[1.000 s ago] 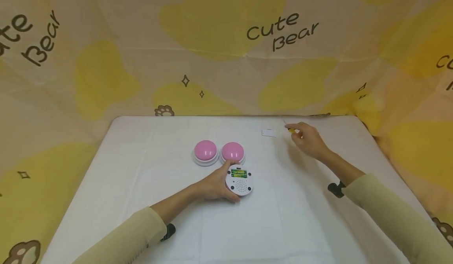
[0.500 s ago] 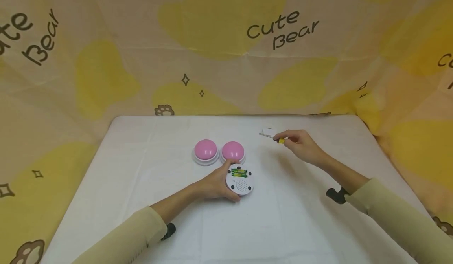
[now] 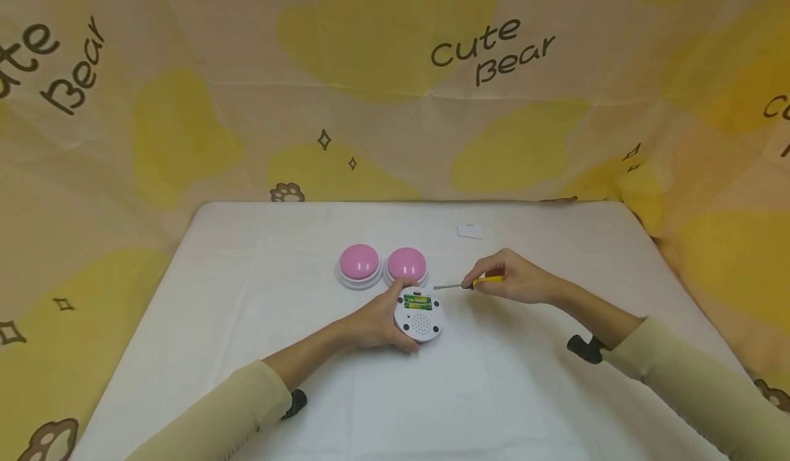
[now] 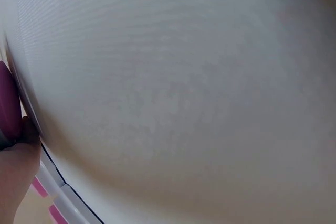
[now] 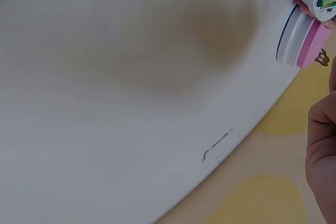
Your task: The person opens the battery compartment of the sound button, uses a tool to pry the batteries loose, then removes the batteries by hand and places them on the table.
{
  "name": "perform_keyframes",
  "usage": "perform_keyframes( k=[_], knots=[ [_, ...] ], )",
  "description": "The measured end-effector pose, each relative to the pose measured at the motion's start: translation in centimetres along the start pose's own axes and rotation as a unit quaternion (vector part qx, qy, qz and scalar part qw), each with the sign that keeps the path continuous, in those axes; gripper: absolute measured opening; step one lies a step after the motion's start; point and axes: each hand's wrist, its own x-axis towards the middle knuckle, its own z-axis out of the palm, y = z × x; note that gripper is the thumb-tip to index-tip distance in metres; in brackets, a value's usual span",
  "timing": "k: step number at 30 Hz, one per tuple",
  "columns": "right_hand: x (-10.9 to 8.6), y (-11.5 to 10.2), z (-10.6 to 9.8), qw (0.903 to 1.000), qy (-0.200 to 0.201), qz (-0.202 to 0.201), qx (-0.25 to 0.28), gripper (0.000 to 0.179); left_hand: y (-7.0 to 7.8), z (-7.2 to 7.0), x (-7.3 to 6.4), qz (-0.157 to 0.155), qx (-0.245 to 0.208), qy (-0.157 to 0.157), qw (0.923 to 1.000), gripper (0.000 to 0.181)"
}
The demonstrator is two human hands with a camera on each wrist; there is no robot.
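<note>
We see a yellow-and-cream cloth [image 3: 395,104] hanging behind a white table [image 3: 524,399]. Two sleeved arms reach over the tabletop. The left hand [image 3: 375,324] grips a round button [image 3: 421,326] by its side, white base facing up, in front of two pink buttons [image 3: 359,263] that stand dome-up side by side. The right hand [image 3: 517,279] holds a yellow-handled screwdriver [image 3: 489,279] in its fingers, shaft pointing left. Its tip is just beside the round button's far right edge; we cannot tell whether they touch. Farther back on the table we see a small white piece [image 3: 470,232]. In the round button's uncovered compartment lie green batteries [image 3: 417,302], and small dark feet [image 3: 435,328] dot its base.
</note>
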Motion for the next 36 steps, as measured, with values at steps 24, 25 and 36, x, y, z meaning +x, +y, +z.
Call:
perform_keyframes(
  k=[24, 25, 36],
  knots=[
    [1.2, -0.4, 0.9, 0.9978, -0.041, -0.01, -0.052, 0.018, -0.1, 0.0, 0.1, 0.0, 0.002, -0.002, 1.0, 0.107],
    [1.2, -0.4, 0.9, 0.9975, -0.041, -0.013, -0.056, 0.018, -0.1, 0.0, 0.1, 0.0, 0.002, -0.003, 1.0, 0.107],
    [1.8, -1.1, 0.8, 0.9965, -0.042, -0.004, -0.073, 0.018, 0.0, -0.2, 0.1, 0.002, 0.005, -0.007, 1.0, 0.106]
  ],
)
